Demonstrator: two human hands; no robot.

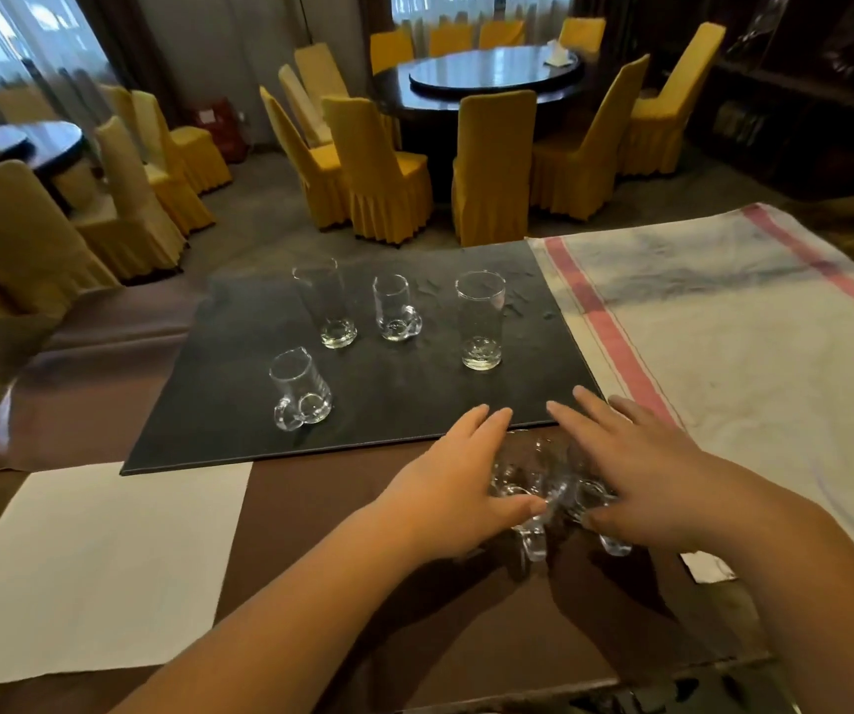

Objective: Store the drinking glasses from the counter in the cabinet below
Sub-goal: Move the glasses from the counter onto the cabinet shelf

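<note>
A cluster of small clear glass mugs (551, 494) sits between both hands at the near edge of the brown counter (311, 507), just off the front edge of a black mat (389, 404). How many mugs are in the cluster cannot be told. The left hand (458, 487) presses against its left side and the right hand (636, 481) against its right, fingers nearly straight and pointing away, thumbs tucked in low by the handles. The mugs lie directly between the palms, equally near each. Any lift would likely be a two-handed squeeze on smooth, slippery glass. On the mat beyond stand two tall tumblers (480, 322) and two more mugs (301, 391), upright and apart. A striped cloth (749, 327) lies right, white paper (95, 564) left.
</note>
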